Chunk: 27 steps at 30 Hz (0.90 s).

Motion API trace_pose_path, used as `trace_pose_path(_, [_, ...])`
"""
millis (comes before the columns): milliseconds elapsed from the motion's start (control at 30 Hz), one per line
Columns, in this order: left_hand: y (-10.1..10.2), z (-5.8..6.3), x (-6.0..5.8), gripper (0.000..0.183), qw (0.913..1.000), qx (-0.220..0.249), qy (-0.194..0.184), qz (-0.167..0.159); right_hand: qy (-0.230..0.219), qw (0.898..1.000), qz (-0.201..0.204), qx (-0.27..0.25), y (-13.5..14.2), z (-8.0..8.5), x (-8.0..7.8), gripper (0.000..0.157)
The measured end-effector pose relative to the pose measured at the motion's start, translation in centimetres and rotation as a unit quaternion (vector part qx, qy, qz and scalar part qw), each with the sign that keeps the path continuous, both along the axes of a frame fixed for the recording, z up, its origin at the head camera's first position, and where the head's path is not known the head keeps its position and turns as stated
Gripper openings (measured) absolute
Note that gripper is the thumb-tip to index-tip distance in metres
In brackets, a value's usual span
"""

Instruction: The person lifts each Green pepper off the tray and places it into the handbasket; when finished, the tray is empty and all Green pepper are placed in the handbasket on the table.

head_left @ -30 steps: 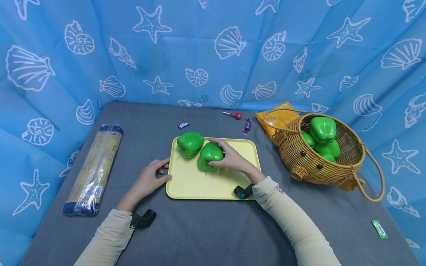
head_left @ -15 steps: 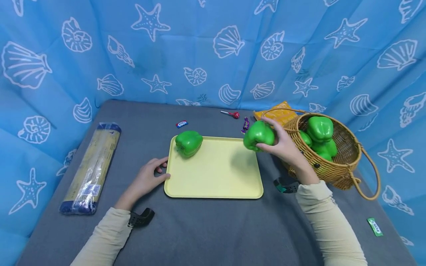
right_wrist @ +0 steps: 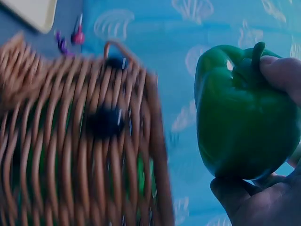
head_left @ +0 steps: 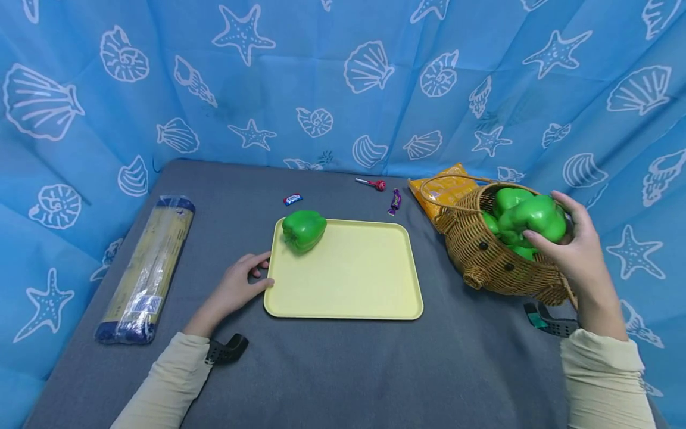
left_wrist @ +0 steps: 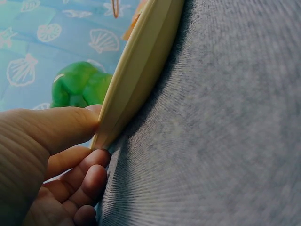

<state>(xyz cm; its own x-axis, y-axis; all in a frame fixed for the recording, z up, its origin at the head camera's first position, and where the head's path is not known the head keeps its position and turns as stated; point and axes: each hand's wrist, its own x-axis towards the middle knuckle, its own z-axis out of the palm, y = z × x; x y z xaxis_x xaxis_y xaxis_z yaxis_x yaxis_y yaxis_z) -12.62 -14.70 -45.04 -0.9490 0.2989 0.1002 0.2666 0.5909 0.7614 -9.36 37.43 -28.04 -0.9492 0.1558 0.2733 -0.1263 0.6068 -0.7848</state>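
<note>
My right hand [head_left: 581,262] grips a green bell pepper [right_wrist: 247,117] over the mouth of the wicker basket [head_left: 485,262]. The right wrist view shows the thumb by its stem and the fingers underneath. Several more green peppers lie in the basket, partly hidden by the held one. At the left edge of the pale yellow tray [head_left: 348,274], my left hand [head_left: 241,286] pinches the rim [left_wrist: 120,89] between thumb and fingers. One bell pepper [head_left: 303,230] lies in the tray's far left corner.
A long clear-and-blue packet [head_left: 147,274] lies at the left of the grey table. Behind the tray are a small blue-and-red wrapped candy [head_left: 292,199], a lollipop [head_left: 379,185] and a purple wrapped candy [head_left: 395,202]. An orange packet [head_left: 442,187] lies beside the basket.
My right hand has lifted a bell pepper off the tray and carried it right to above the basket. The left hand has stayed at the tray's edge.
</note>
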Motion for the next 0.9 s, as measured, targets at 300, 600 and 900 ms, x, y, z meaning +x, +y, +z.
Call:
trace_pose_path(300, [0.0, 0.0, 0.0, 0.056, 0.9999, -0.004, -0.009, -0.002, -0.008, 0.995, -0.021, -0.102, 3.0, -1.2, 1.5, 0.074])
trace_pose_path(600, [0.0, 0.1, 0.0, 0.056, 1.0, 0.006, -0.003, -0.003, 0.027, 0.989, -0.021, -0.146, 3.1, -1.0, 1.7, 0.075])
trace_pose_path(900, [0.0, 0.1, 0.0, 0.056, 1.0, -0.003, -0.001, 0.001, 0.049, 0.983, 0.043, -0.169, 0.4, -0.2, 0.7, 0.071])
